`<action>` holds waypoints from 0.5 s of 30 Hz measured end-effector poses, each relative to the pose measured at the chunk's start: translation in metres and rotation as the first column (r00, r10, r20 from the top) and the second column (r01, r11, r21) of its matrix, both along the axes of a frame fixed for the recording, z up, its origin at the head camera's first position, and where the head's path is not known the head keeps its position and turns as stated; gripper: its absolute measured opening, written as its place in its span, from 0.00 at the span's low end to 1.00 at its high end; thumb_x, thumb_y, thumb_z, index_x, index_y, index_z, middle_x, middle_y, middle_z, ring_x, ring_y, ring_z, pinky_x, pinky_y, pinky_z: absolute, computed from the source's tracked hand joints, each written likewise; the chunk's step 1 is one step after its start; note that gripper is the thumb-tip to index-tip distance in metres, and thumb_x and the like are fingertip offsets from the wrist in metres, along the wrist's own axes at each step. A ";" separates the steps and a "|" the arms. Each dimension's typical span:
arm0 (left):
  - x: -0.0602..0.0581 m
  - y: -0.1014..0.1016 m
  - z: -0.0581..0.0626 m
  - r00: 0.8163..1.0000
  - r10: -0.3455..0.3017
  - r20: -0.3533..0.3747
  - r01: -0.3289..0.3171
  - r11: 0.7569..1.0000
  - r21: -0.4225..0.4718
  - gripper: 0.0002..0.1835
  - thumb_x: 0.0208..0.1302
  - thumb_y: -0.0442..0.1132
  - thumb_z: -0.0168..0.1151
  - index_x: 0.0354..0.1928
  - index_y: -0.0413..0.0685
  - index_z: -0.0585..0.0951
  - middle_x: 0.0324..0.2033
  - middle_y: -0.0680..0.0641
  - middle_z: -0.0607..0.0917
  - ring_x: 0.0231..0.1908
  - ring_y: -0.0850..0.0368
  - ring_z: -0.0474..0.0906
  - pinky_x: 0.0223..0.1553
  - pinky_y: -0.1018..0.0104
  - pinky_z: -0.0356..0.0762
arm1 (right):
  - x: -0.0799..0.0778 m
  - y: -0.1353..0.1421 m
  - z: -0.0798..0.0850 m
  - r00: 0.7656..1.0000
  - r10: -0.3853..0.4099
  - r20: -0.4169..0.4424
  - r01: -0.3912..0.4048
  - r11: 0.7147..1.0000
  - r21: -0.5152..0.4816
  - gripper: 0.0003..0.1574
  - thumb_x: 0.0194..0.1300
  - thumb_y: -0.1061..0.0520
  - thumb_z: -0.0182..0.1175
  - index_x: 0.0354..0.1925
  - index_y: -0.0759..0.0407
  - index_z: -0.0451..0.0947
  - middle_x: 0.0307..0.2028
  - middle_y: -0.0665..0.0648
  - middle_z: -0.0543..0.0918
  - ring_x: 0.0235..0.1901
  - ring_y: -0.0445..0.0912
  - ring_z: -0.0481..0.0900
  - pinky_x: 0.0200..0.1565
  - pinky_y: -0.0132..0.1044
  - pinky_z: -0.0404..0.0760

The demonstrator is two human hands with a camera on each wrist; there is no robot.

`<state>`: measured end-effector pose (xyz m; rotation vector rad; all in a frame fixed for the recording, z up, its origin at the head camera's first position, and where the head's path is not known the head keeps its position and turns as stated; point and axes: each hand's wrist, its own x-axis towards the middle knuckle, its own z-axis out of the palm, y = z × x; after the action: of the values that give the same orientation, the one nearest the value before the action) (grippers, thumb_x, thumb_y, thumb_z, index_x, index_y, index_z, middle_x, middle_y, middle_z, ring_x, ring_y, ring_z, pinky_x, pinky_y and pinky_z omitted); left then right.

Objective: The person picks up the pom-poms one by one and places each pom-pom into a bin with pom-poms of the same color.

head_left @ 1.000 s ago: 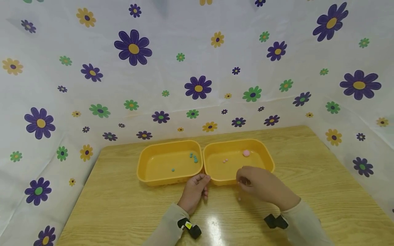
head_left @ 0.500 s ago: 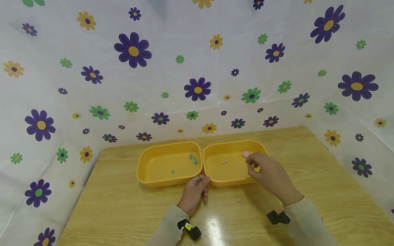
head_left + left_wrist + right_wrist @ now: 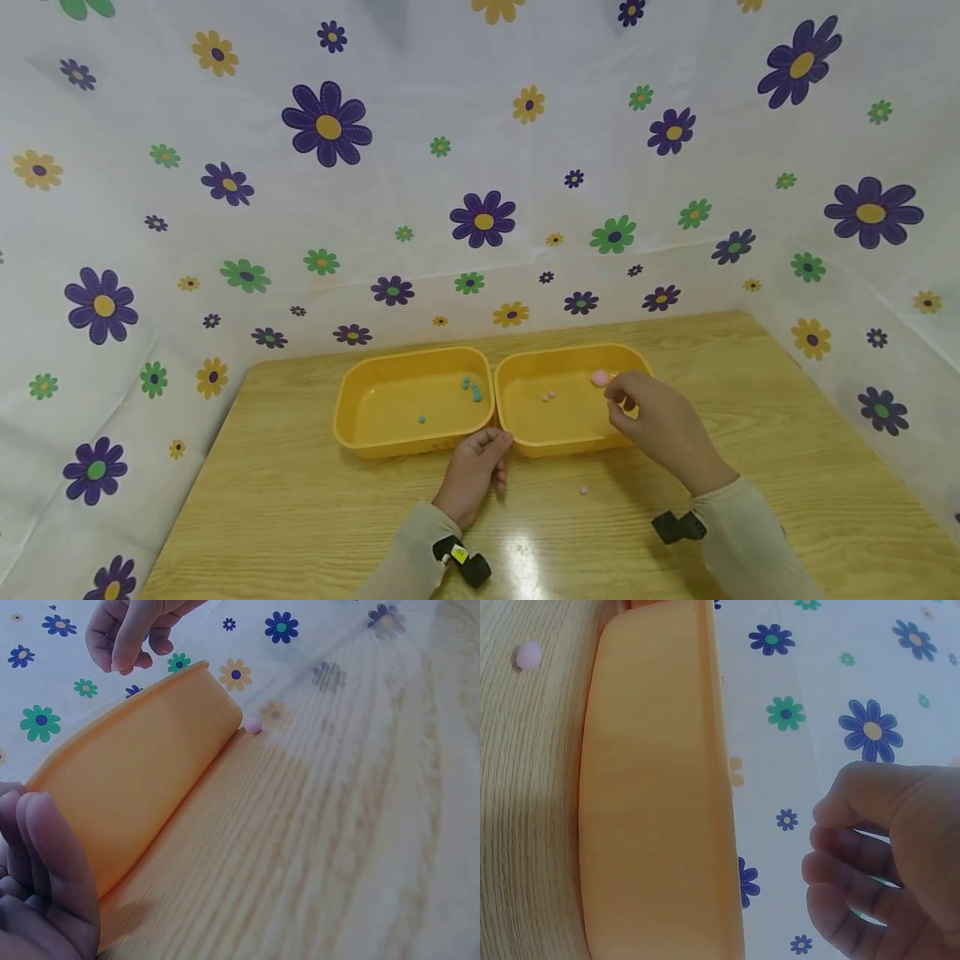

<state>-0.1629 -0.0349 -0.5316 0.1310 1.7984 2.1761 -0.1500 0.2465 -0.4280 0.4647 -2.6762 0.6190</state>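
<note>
In the head view my left hand (image 3: pixel 474 467) grips the near left corner of the right yellow tray (image 3: pixel 555 447), thumb and fingers at its rim. My right hand (image 3: pixel 663 421) hovers above that tray's right side, fingers loosely curled, thumb tip near the index finger; nothing shows between them in the right wrist view. A larger pink ball (image 3: pixel 600 378) lies in the tray just beyond my right fingertips, and small pink balls (image 3: pixel 548 396) lie further left. On the table in front rests one loose pink ball (image 3: pixel 583 491), also visible as a pink ball (image 3: pixel 529 655).
A second yellow tray (image 3: pixel 360 448) stands against the first on the left. It holds several small teal balls (image 3: pixel 474 390). The wooden table (image 3: pixel 285 517) ends at a white flowered cloth (image 3: pixel 420 183) behind and along both sides.
My right hand has risen from the tray's front edge and shifted right and away, over the tray. The loose pink ball stays on the table. My left hand keeps its place.
</note>
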 end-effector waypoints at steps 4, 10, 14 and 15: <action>0.000 0.000 0.000 1.000 0.002 0.004 -0.002 1.000 0.000 0.20 0.75 0.49 0.63 0.45 0.33 0.78 0.23 0.52 0.75 0.20 0.63 0.73 0.22 0.72 0.76 | -0.001 0.001 -0.001 1.000 0.002 -0.011 -0.002 1.000 0.005 0.06 0.65 0.64 0.66 0.36 0.55 0.80 0.32 0.50 0.81 0.32 0.47 0.79 0.33 0.39 0.80; 0.000 0.000 0.000 1.000 0.002 0.007 -0.002 1.000 -0.005 0.20 0.75 0.48 0.63 0.45 0.33 0.78 0.23 0.52 0.75 0.20 0.63 0.73 0.22 0.72 0.76 | -0.001 0.001 -0.002 1.000 -0.004 0.001 0.004 1.000 0.001 0.06 0.64 0.64 0.66 0.35 0.54 0.80 0.32 0.49 0.81 0.32 0.45 0.78 0.33 0.39 0.79; 0.000 0.000 0.000 1.000 0.001 0.006 -0.001 1.000 -0.004 0.20 0.75 0.48 0.63 0.46 0.33 0.78 0.23 0.52 0.75 0.20 0.63 0.72 0.22 0.71 0.76 | -0.001 0.000 -0.003 1.000 -0.007 0.023 0.007 1.000 -0.003 0.06 0.65 0.64 0.66 0.35 0.53 0.80 0.32 0.49 0.81 0.32 0.43 0.77 0.33 0.38 0.79; 0.000 0.000 0.000 1.000 0.001 0.006 -0.001 1.000 -0.005 0.20 0.75 0.48 0.63 0.46 0.33 0.78 0.23 0.52 0.75 0.21 0.63 0.72 0.22 0.71 0.76 | -0.001 0.000 -0.003 1.000 -0.009 0.027 0.009 1.000 -0.003 0.06 0.65 0.64 0.66 0.35 0.53 0.80 0.32 0.49 0.81 0.32 0.43 0.77 0.33 0.38 0.79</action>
<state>-0.1632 -0.0344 -0.5318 0.1228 1.8007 2.1709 -0.1509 0.2468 -0.4307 0.4464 -2.7007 0.6312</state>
